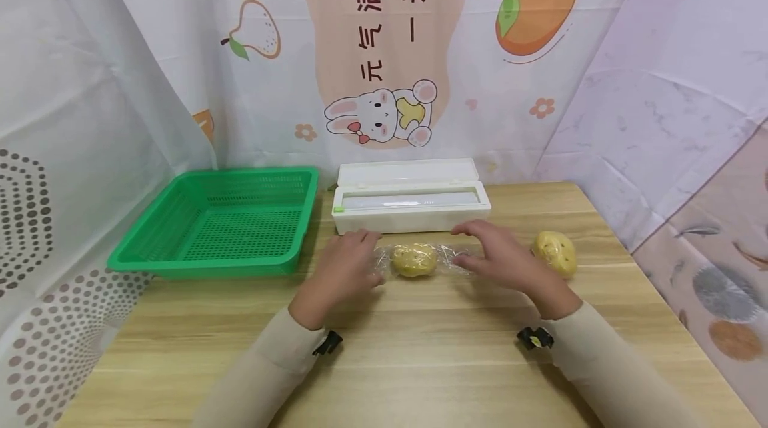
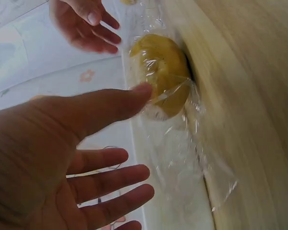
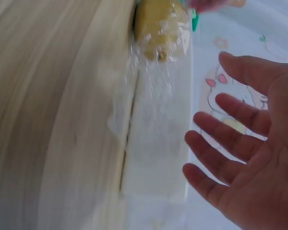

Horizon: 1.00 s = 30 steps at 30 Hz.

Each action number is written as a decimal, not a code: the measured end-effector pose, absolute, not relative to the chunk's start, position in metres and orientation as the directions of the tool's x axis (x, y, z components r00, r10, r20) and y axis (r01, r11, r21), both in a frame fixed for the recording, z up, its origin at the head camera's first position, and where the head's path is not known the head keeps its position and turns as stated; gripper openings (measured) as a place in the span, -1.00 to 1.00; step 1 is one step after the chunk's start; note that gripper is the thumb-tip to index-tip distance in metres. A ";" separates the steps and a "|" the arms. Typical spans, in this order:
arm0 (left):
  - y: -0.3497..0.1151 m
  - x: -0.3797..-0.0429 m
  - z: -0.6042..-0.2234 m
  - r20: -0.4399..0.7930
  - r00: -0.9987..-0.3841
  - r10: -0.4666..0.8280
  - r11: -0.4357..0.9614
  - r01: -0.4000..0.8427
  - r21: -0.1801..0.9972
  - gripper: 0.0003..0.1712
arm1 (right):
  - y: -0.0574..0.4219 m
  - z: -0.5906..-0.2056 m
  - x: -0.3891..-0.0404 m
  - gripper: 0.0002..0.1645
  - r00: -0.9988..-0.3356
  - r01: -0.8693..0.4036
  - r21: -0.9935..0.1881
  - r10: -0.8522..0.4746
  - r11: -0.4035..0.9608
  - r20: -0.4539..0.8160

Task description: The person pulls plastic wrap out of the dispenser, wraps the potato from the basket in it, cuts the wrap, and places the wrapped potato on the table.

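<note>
A yellow potato [image 1: 414, 260] wrapped in clear plastic film lies on the table between the two hands. Loose ends of the film [image 2: 175, 158] stick out to either side of it. My left hand [image 1: 351, 261] is at the film's left end, thumb and fingers spread apart and holding nothing. On the other side, my right hand [image 1: 501, 256] hovers by the right end of the film, its fingers apart and loosely bent in the right wrist view. A second potato [image 1: 555, 254] sits just beyond the right hand.
Behind the wrapped potato stands a white cling film box [image 1: 411, 220] with its lid raised and a small green slider at its left. A green plastic basket [image 1: 240, 235] is at the back left. Printed curtains [image 1: 456, 81] hang along the table's back and sides.
</note>
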State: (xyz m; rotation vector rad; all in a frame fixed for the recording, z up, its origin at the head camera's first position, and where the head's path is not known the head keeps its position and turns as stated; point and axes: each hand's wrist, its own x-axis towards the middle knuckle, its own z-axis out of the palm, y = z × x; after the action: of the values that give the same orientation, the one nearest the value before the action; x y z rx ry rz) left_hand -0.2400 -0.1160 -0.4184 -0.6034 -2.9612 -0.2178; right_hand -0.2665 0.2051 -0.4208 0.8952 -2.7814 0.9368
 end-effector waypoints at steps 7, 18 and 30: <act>-0.115 -0.248 -0.426 0.129 -0.908 0.399 0.906 0.412 0.092 -0.44 | 0.184 -0.432 -0.279 -0.36 -0.838 -0.503 -0.567 -0.529 0.652 0.135; -0.121 -0.256 -0.434 0.134 -0.909 0.395 0.908 0.409 0.095 -0.54 | 0.191 -0.448 -0.289 -0.55 -0.855 -0.460 -0.575 -0.513 0.677 0.079; -0.111 -0.246 -0.423 0.121 -0.906 0.405 0.889 0.422 0.178 -0.36 | 0.192 -0.446 -0.288 -0.38 -0.829 -0.469 -0.654 -0.551 0.593 0.094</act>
State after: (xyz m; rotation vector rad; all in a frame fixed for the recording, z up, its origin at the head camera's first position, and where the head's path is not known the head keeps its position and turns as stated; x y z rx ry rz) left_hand -0.2464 -0.1111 -0.4227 -0.6523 -2.9743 -0.3073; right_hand -0.2875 0.1921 -0.4462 0.9355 -2.9082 1.1378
